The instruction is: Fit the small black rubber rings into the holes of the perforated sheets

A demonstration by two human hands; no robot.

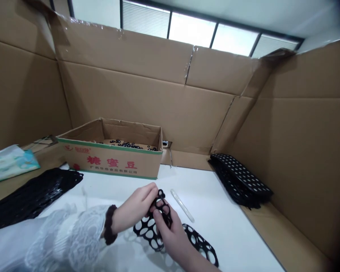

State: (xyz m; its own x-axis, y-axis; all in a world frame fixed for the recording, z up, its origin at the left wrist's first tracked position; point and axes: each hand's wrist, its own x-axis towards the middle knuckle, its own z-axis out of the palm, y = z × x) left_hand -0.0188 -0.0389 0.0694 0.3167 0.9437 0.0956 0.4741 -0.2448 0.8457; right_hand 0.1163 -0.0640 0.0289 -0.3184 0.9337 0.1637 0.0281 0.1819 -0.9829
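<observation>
At the near edge, a lace cuff (83, 236) and a dark wristband (110, 224) on the left arm. Just beyond, holding a floppy black sheet (155, 227) full of round holes above the white table (204, 200). Pinching its upper part with the left hand (137, 210), fingers curled together rather than spread; pinching the same part with the right hand (174, 233), thumb laid on the front, fingers tucked behind. Close together at the fingertips, presumably to steady one small patch of so limp a thing. Impossible to tell the exact fold between the left fingertips, hidden by the curl of the hand. Hanging loose below the grip, perhaps for want of any support there. To the right, beyond the wrist, more black mesh (203, 243); cannot tell whether joined to the sheet.

Past the right fingers, a clear stick (182, 205), lying aslant, likely for easy reach. At far left, a shiny black bundle (41, 192), lying flat, with a tissue pack (13, 163) behind it, apparently to leave working room in the middle. At right, folded black mesh with pale holes (242, 177), pushed to the side, probably for the same reason.

Farther back, a box (110, 160) with red lettering, perhaps chosen for its walls, to contain loose black bits (129, 145). Behind everything, cardboard walls (144, 85), maybe as a screen, and above them windows (192, 30).
</observation>
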